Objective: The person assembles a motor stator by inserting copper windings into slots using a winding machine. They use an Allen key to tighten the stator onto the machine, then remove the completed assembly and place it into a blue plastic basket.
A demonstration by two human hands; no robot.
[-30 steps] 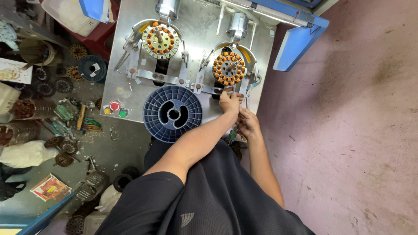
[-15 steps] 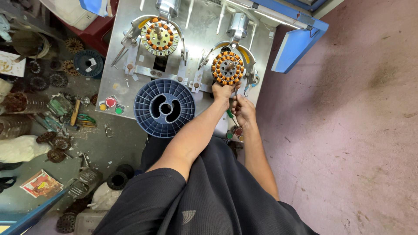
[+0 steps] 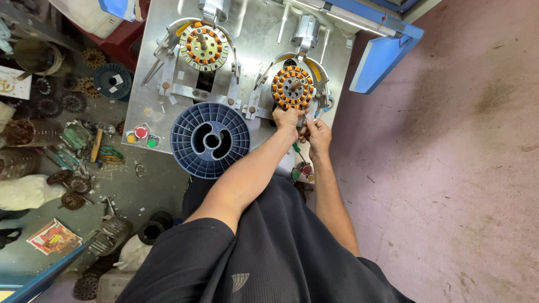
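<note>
Two round stators on a metal bench (image 3: 252, 50): the right stator (image 3: 292, 87), ringed with copper-orange coils, sits just above both hands. Left hand (image 3: 287, 119), arm outstretched, touches its lower rim, fingers curled. Right hand (image 3: 318, 133) pinches a green-handled tool (image 3: 296, 147). Ribbed blue plastic spool (image 3: 210, 139) lies left of them.
</note>
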